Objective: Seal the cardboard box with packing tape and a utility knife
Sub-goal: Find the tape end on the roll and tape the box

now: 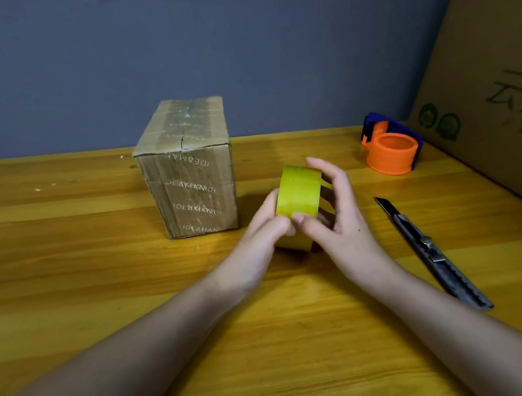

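Both hands hold a tape roll point(299, 194) just above the table point(71, 277), centre of scene. Roll is glossy yellow-green, a wide cylinder, standing on edge. Right hand point(339, 219) grasps it from the right, fingers curled over the top rim and into the core, thumb on the near face. Left hand point(264, 229) pinches the roll's near-left edge, fingertips on the tape surface. Box point(187, 169) sits left and slightly farther, well apart from the hands: brown cardboard, upright block shape, wrapped in shiny clear tape with printed lettering, top flaps closed with a seam showing. Knife point(431, 250) lies on the table right of the right hand, long, slim, dark metal-and-plastic body, blade tip pointing far. Dispenser point(391, 148) at far right, orange plastic ring with blue frame. Table is glossy yellow wood with visible grain and plank lines. Wall point(239, 41) behind is matte grey-blue. A large cardboard sheet point(497, 98) with green print leans at the right.
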